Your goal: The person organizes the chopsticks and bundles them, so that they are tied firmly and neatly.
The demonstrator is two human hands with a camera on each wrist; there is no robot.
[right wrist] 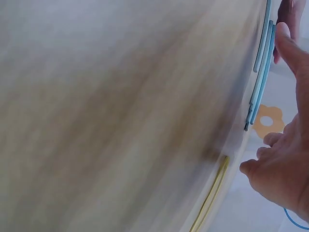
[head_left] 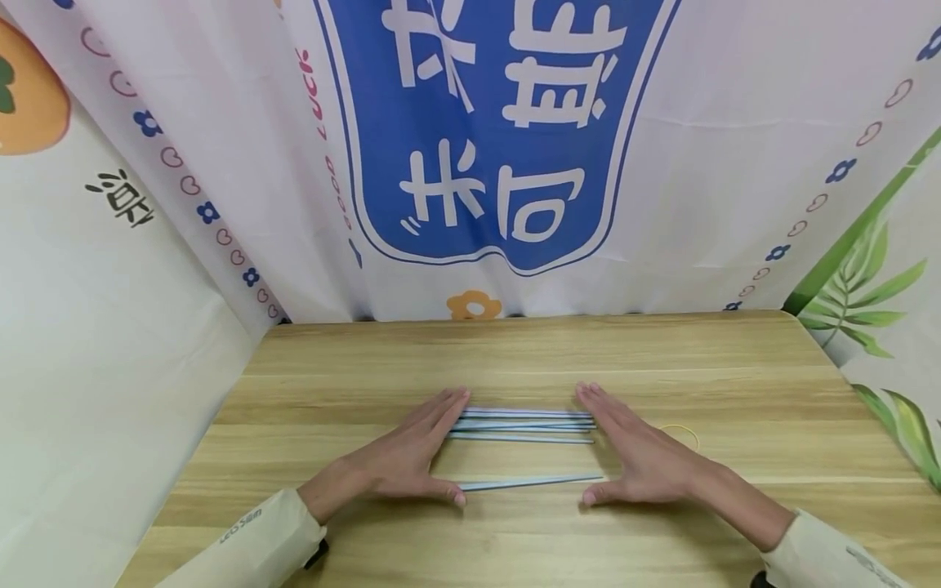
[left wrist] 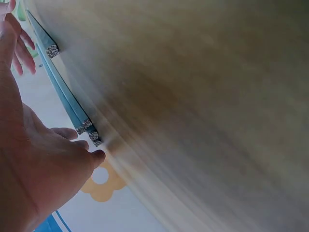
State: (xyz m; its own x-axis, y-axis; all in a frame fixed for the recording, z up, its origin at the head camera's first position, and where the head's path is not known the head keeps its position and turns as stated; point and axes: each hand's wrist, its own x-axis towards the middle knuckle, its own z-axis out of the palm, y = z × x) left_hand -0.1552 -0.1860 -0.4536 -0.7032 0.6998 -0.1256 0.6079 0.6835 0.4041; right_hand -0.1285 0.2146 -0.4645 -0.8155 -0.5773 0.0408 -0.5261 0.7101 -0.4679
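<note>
Several pale blue chopsticks [head_left: 522, 438] lie crosswise on the table in a loose bunch between my two hands. A single chopstick [head_left: 532, 482] lies nearer to me, slightly slanted. At the left ends stands my left hand [head_left: 408, 457], fingers extended and thumb spread; its thumb is by the single chopstick's end, and whether it touches cannot be told. My right hand [head_left: 639, 453] mirrors it at the right ends, thumb apart from the fingers, gripping nothing. In the left wrist view the chopsticks [left wrist: 72, 100] show square, dark-patterned ends.
A thin yellow rubber band [right wrist: 223, 164] lies on the wooden table [head_left: 515, 539], to the right of my right hand. Behind the table hangs a white printed cloth [head_left: 698, 204] with a blue panel, and more cloth hangs on both sides.
</note>
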